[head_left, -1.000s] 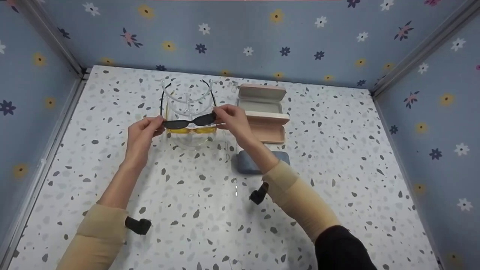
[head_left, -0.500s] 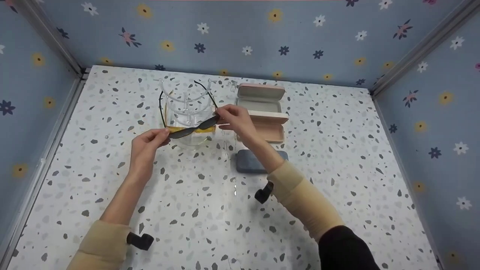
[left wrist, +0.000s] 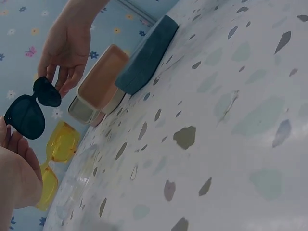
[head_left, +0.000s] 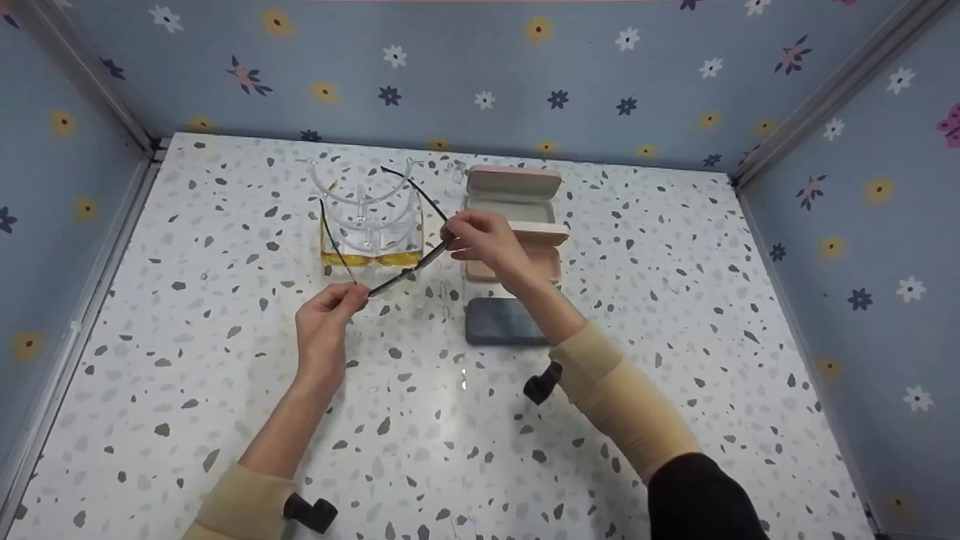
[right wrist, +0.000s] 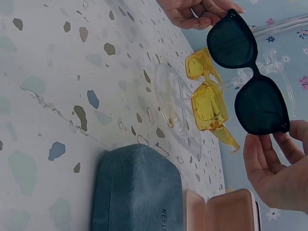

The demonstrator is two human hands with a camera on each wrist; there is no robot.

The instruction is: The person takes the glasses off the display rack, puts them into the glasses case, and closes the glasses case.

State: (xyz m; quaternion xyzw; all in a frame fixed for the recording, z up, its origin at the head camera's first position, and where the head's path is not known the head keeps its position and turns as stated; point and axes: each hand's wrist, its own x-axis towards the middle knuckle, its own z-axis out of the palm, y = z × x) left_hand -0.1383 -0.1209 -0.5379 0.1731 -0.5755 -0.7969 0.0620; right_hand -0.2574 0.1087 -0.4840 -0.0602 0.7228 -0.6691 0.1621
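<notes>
Speckled tabletop (head_left: 420,420); sunglasses (right wrist: 258,82) slant, temples (head_left: 424,196) toward wall (head_left: 517,67), height unclear.

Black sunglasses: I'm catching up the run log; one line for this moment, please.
left hand: pinches black sunglasses | right hand: pinches other end | yellow glasses: on clear stand | blue case: closed

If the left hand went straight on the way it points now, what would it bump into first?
Beyond the black sunglasses it holds, the left hand would probably meet the yellow glasses at the clear stand first, going by the head view. Depth is unclear, so it might pass above them.
</notes>
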